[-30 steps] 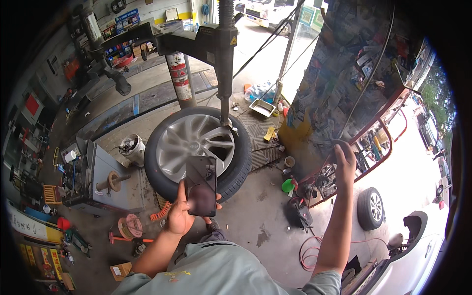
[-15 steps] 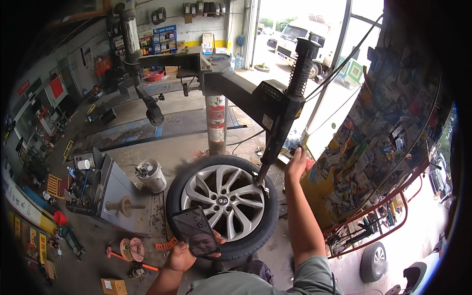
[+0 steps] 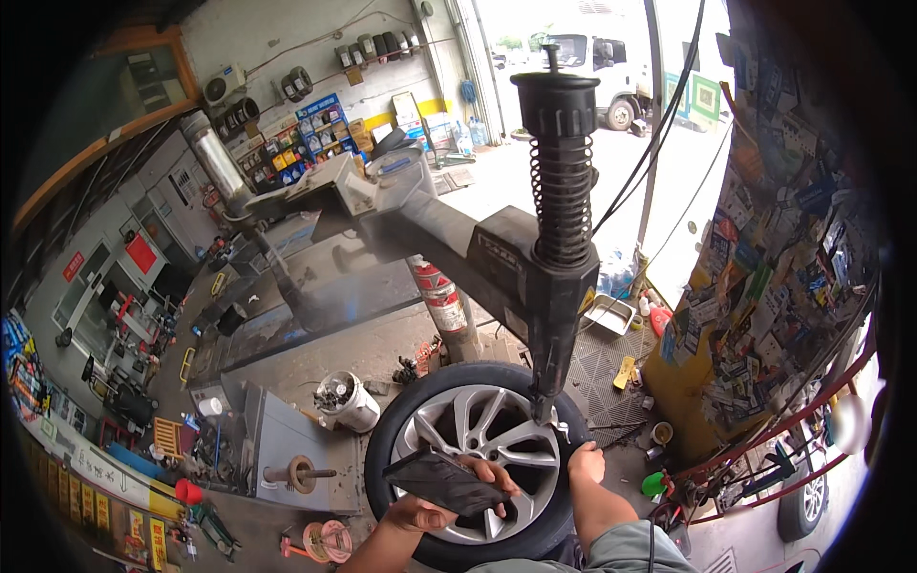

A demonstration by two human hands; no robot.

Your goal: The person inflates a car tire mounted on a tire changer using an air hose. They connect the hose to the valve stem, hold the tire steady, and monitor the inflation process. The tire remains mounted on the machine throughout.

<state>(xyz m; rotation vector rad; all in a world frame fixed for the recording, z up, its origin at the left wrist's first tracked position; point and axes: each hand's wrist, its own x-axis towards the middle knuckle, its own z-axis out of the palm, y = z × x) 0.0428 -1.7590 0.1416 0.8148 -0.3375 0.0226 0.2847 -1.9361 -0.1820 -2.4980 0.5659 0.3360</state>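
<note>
In my left hand [image 3: 420,516] is a dark smartphone [image 3: 444,480], held tilted above the wheel with fingers wrapped round its far edge. My right hand [image 3: 586,462] is at the tyre's right edge, its fingers curled; what they hold, if anything, is hidden. Below both hands lies a silver multi-spoke alloy wheel [image 3: 487,411] with a black tyre [image 3: 385,468] round it. The black tool arm of a tyre changer [image 3: 559,315] comes down to the rim's right side. A small pale piece [image 3: 562,430] sits by its tip.
Left of the wheel are a white bucket [image 3: 361,409] of small parts and a grey wheel balancer [image 3: 315,430] with a shaft. The striped post [image 3: 439,296] stands behind. At right are a card-covered panel [image 3: 764,286] and red rails [image 3: 764,468].
The view has shifted and turned. My right hand has come down from beside the tool arm to the tyre's right edge. The phone is now tilted flatter over the wheel.
</note>
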